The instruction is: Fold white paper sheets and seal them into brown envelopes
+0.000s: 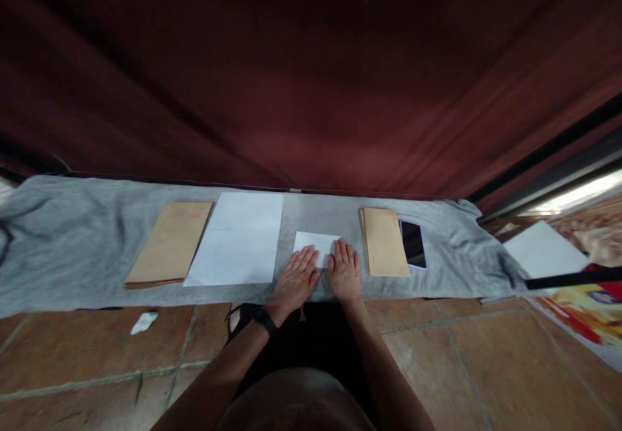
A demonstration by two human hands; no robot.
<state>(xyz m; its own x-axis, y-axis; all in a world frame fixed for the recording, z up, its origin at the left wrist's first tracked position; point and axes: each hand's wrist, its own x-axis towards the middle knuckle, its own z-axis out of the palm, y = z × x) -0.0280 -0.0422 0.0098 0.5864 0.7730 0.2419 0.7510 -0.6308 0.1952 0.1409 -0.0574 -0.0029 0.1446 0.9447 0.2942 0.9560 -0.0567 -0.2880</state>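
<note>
Both my hands lie flat, fingers stretched out, on a small folded white paper (313,242) on a grey cloth (72,249) spread over the floor. My left hand (294,280) covers the paper's near left part; a black band sits on that wrist. My right hand (344,270) presses the paper's right edge. To the left lie a stack of white sheets (238,238) and a pile of large brown envelopes (171,243). Right of my hands is a pile of narrow brown envelopes (385,242), then a dark phone (413,244).
A dark red curtain (311,74) hangs behind the cloth. Brown floor tiles (466,366) lie in front. A crumpled white scrap (144,321) is on the tiles at left. At right are a loose white sheet (544,248), a black bar (573,280) and a colourful print (587,314).
</note>
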